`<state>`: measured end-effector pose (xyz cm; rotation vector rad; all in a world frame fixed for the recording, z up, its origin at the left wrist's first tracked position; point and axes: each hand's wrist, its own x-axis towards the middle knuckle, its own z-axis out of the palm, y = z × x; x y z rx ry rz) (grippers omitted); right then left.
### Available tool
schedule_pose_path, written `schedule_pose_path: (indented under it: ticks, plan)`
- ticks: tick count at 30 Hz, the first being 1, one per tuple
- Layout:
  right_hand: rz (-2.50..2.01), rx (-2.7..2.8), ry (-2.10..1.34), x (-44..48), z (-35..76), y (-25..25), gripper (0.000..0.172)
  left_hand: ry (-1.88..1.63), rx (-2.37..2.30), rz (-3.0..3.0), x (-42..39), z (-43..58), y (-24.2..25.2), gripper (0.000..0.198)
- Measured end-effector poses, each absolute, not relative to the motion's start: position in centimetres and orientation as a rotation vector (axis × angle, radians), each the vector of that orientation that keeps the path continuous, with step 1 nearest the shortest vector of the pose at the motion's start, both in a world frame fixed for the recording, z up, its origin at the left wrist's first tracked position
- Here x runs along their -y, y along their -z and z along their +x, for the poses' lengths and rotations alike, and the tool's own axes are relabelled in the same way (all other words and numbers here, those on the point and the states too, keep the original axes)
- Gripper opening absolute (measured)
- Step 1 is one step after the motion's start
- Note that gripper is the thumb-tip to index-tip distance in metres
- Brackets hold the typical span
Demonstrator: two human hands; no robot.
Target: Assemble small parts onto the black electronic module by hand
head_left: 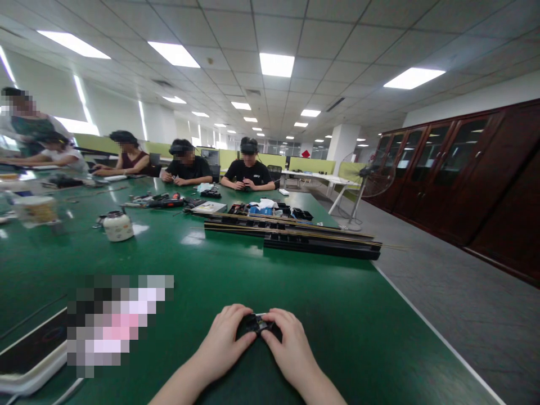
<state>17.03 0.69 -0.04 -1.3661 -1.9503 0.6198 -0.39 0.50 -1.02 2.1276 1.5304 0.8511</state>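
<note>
At the bottom centre of the frame, one bare left hand point(225, 339) and one bare right hand point(292, 342) — fingers bent, nearly closed — hold between them one small black plastic piece point(254, 323); one cream rounded jar point(118, 226) stands at middle left on the glossy green table point(189, 281)

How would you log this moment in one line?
left hand and right hand: both hold small black part | farther on green table: jar, black bars

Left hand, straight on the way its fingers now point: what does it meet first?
The small black part, which its fingertips touch; just past that, apparently the fingers of the right hand, though depth is hard to judge here.
</note>
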Motion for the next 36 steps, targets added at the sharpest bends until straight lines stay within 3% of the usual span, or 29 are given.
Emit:
schedule_pose_path:
  ticks: [8, 17, 27, 36]
  plan:
    - [-1.378, 1.951, -0.637, -0.8, 17.1, 0.3, 0.022, -0.858, -1.532, 2.123, -0.5, -0.3, 1.1, 0.034]
    - [-1.367, 1.924, -0.67, -0.7, 17.1, 0.1, 0.022, -0.809, -1.526, 2.124, -0.4, -0.3, 0.6, 0.026]
    - [-1.315, 1.604, -0.664, -1.5, 17.8, 0.7, 0.024, -0.816, -1.544, 2.102, -0.2, -0.2, 0.2, 0.029]
    - [-1.506, 1.411, -0.576, -2.6, 19.5, 0.8, 0.038, -0.786, -1.555, 2.072, -0.5, -0.3, 0.8, 0.038]
